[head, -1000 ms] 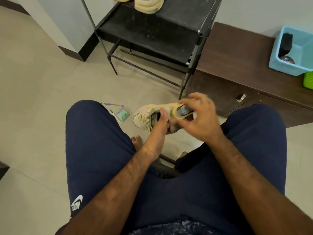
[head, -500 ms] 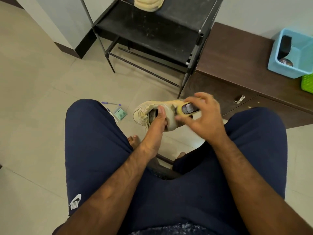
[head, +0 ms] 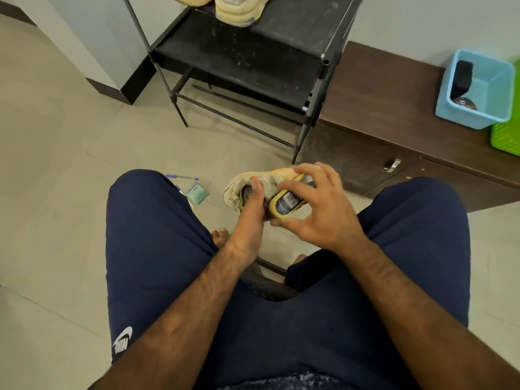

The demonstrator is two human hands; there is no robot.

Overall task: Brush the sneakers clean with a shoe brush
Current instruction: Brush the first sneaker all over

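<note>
So, mid-job: left hand (head: 249,218) grip holding sneaker (head: 277,175) at centre frame, right hand (head: 320,212) grip round shoe brush (head: 287,203), working its side. Second sneaker (head: 239,9) on rack (head: 239,59), top centre, probably not done yet.

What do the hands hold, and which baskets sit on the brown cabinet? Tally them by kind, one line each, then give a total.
Sneaker: 1, held by the left hand
Shoe brush: 1, held by the right hand
Baskets: 2, a blue basket and a green basket
Total: 4
</note>
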